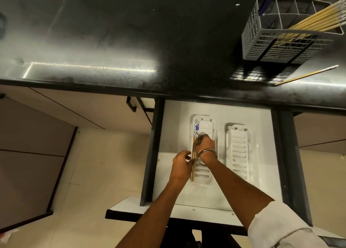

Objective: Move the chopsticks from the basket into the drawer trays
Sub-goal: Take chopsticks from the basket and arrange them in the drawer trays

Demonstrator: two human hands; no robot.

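Observation:
A pair of wooden chopsticks (195, 135) with blue-and-white patterned tops lies along the left side of the left white slotted tray (207, 125) in the open drawer. My right hand (205, 142), with a metal bangle at the wrist, rests in that tray with curled fingers against the chopsticks. My left hand (181, 165) touches their lower ends at the tray's left edge. The right tray (239, 145) holds nothing. On the counter at the far right, the grey basket (250, 36) holds several more chopsticks (318, 20). One loose chopstick (307, 74) lies on the counter.
The dark counter (112, 32) runs across the top, its front edge overhanging the drawer (174, 116). A blue-handled item (267, 1) stands in the basket's far corner. Cabinet fronts with a black handle (131, 103) are left of the drawer, tiled floor below.

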